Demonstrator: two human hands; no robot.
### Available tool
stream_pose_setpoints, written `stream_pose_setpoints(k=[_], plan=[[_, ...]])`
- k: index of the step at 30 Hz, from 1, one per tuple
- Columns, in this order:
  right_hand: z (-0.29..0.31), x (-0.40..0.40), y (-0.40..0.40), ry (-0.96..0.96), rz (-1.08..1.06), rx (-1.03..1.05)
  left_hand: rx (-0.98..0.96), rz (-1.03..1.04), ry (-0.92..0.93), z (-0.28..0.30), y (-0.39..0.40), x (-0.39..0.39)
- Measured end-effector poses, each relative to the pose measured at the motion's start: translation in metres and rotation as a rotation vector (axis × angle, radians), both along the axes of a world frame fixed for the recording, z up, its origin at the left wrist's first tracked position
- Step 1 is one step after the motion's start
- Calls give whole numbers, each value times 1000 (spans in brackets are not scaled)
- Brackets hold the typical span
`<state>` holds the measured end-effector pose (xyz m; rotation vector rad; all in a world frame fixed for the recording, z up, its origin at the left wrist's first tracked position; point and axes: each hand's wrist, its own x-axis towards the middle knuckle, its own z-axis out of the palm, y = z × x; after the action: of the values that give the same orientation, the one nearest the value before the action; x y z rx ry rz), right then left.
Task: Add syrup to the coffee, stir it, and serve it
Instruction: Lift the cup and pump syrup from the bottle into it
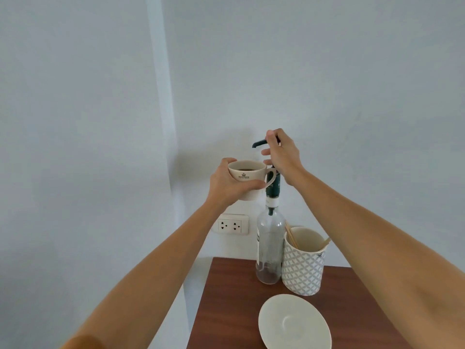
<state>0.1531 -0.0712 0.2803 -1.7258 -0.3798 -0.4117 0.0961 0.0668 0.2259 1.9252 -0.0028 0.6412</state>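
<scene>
My left hand (226,183) holds a cream coffee cup (247,176) with dark coffee in it, raised in the air under the spout of a syrup pump. The clear glass syrup bottle (269,244) stands on the table with a little dark syrup at its bottom. Its dark pump head (260,143) is extended at the top. My right hand (281,153) rests on that pump head, fingers curled over it. A cream saucer (294,323) lies on the table near me.
A patterned white-and-grey holder (303,269) with wooden stir sticks (292,236) stands right of the bottle. The brown wooden table (226,306) sits against a pale wall. A double wall socket (232,225) is behind it.
</scene>
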Motion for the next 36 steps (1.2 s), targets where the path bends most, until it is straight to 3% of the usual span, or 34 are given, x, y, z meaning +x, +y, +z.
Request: stream_pose_setpoints(k=[10, 36], plan=[[-10, 13, 9, -111, 35, 203, -32, -7, 21, 8, -5, 11], [-5, 16, 6, -42, 29, 139, -69, -16, 62, 12, -7, 9]])
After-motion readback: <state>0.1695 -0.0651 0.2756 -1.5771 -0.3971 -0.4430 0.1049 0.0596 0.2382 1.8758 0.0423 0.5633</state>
